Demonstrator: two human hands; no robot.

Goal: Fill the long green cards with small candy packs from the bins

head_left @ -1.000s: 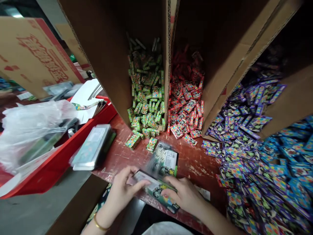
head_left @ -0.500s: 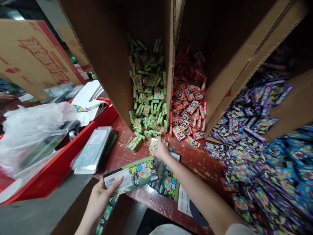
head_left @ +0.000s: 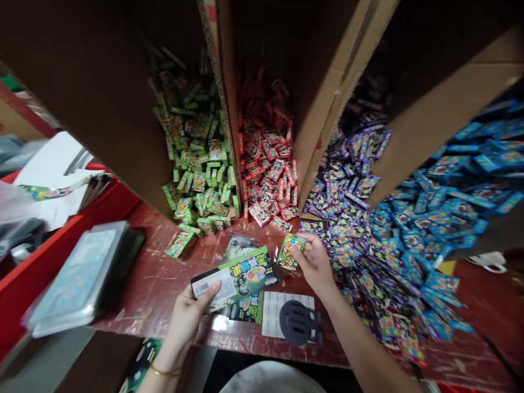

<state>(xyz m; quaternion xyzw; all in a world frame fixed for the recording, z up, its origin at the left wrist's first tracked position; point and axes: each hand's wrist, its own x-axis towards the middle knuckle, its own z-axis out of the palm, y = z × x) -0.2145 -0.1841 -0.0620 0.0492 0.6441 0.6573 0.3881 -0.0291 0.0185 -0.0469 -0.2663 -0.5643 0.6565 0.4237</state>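
A flat green and black printed package (head_left: 241,275) with a white barcode label is in my left hand (head_left: 192,308), thumb on the label. My right hand (head_left: 317,265) pinches a small green packet (head_left: 290,251) to the right of that package. Under the package lies another green and black one (head_left: 248,308) on the red table (head_left: 159,284). Beside it are a white label sheet (head_left: 272,314) and a dark round plastic piece (head_left: 297,322). Small green boxes (head_left: 204,188) and red packets (head_left: 270,185) fill cardboard compartments behind my hands.
Purple packets (head_left: 352,218) and blue packets (head_left: 434,218) spill from compartments at the right. Cardboard walls (head_left: 229,109) stand between the piles. At the left are stacked clear plastic cases (head_left: 77,278) and a red bin (head_left: 24,245) holding papers.
My right hand has moved from the green pile's front edge to the right, carrying a small green packet. The view has shifted right, and the round plastic piece now shows fully.
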